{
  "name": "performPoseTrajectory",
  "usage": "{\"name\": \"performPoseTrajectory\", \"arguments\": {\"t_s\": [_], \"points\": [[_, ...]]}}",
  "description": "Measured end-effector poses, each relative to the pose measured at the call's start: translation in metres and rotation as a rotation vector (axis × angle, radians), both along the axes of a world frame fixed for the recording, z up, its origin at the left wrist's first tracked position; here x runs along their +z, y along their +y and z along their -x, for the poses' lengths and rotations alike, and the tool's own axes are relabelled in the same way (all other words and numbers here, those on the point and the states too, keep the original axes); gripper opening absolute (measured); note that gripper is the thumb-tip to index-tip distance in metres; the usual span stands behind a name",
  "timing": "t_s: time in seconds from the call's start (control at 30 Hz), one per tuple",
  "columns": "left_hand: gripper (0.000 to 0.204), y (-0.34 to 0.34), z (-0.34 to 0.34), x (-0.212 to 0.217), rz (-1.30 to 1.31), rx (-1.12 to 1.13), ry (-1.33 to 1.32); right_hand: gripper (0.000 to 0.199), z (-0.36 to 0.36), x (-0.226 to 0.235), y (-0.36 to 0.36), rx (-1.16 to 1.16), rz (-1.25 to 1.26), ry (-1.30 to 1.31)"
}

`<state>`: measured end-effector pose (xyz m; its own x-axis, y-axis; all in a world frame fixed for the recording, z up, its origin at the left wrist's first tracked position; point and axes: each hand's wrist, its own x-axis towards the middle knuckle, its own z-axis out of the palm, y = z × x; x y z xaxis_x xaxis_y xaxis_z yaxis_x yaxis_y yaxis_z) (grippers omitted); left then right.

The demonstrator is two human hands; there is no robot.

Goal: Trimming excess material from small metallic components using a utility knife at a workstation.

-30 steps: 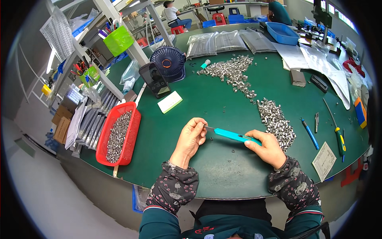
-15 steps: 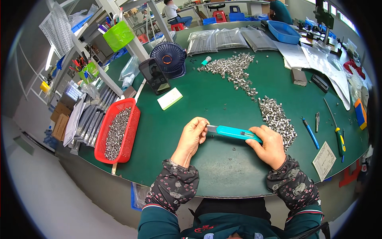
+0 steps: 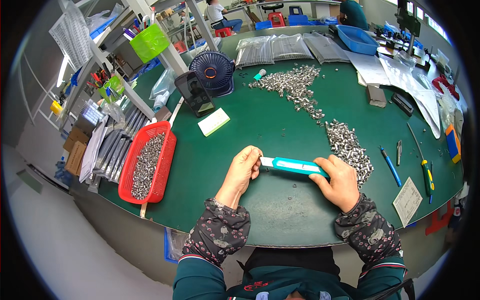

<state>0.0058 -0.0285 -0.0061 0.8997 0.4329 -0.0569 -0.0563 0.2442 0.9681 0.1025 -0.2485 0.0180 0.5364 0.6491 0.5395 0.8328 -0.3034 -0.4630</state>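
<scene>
A teal flat tool (image 3: 295, 166) with a white tip lies level between my hands above the green table (image 3: 260, 125). My right hand (image 3: 340, 181) grips its right end. My left hand (image 3: 242, 172) pinches the white tip at its left end. A pile of small silver metal parts (image 3: 347, 142) lies just beyond my right hand, and a second pile (image 3: 295, 87) sits farther back. A few tiny dark bits lie on the table below the tool.
A red basket (image 3: 162, 170) of metal parts stands at the left edge. Behind it are a phone on a stand (image 3: 195, 94), a small fan (image 3: 212, 70) and a white pad (image 3: 214, 121). Pens and screwdrivers (image 3: 390, 165) lie right; clear bags (image 3: 285, 47) and a blue tray (image 3: 357, 40) at the back.
Both hands have stayed in place with the teal tool held between them; its tip end now sits a little closer to my left fingers.
</scene>
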Motion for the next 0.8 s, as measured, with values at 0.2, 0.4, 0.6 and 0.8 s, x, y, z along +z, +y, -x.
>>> {"name": "performPoseTrajectory", "arguments": {"t_s": [0.2, 0.4, 0.6, 0.8], "points": [[0.025, -0.002, 0.000, 0.003, 0.002, 0.004, 0.010, 0.026, 0.000, 0.000, 0.000, -0.004, -0.001, -0.013], [0.028, -0.005, 0.000, 0.008, -0.012, 0.025, 0.034, 0.025, -0.001, -0.001, 0.000, -0.005, 0.001, -0.040], [0.031, -0.003, 0.000, 0.008, 0.013, 0.008, 0.072, 0.025, -0.001, 0.000, 0.000, 0.000, -0.001, -0.047], [0.030, 0.002, 0.004, 0.012, 0.096, -0.089, 0.121, 0.026, 0.000, 0.006, -0.001, 0.003, 0.001, -0.083]]}}
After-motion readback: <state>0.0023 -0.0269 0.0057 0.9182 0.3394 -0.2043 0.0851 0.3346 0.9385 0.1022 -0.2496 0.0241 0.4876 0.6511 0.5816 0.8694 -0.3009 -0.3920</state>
